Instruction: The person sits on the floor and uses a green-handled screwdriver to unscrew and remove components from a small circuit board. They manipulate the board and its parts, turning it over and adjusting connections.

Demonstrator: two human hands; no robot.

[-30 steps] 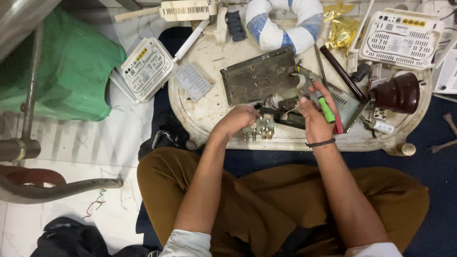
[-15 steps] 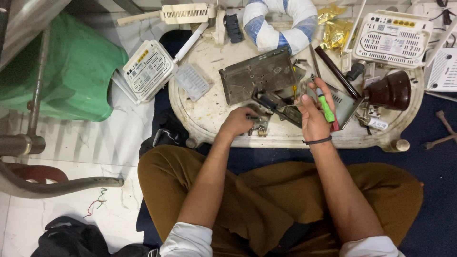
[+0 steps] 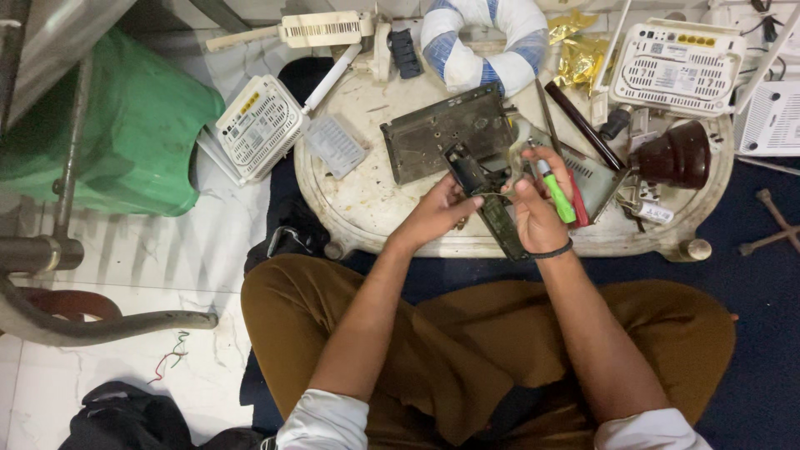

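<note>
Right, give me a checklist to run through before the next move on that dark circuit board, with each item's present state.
1. Left hand steadies the dark circuit board: ok, its fingers touch the board's near edge.
2. Right hand has a grip on the green-handled tool: ok, it lies across the fingers.
3. Tool tip seated on the board: cannot tell, the tip is hidden.
4. Board lifted off the round white table: cannot tell from above.
5. Dark metal plate kept apart from the hands: ok, it lies just beyond them.
6. Brown dome-shaped part out of the way: ok, it sits to the right.
</note>
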